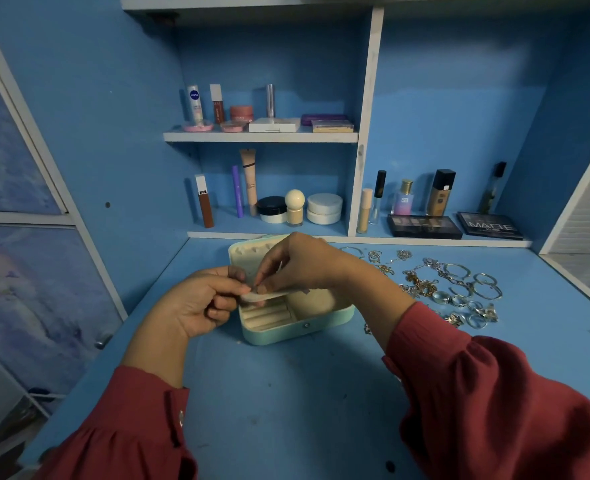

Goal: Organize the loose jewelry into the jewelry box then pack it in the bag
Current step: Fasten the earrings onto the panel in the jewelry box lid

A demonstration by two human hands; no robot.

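A mint-green jewelry box [321, 325] lies open on the blue desk, its cream lid [248, 252] tipped back. Ring rolls and a bare compartment show inside. Over the box's left side, my left hand [196, 303] pinches a flat cream panel [269, 295] at its left end. My right hand [297, 265] reaches across from the right and pinches something small at the same spot; I cannot make out what it is. Loose jewelry [456, 289], silver rings, bangles and gold chains, lies spread on the desk to the right of the box. No bag is in view.
Cosmetics fill the shelves behind the desk: tubes, jars and compacts [269, 123] above, bottles [406, 202] and two eyeshadow palettes [423, 226] low at the right. Bare blue desk [286, 393] stretches in front of the box. A cabinet door [27, 237] stands at the left.
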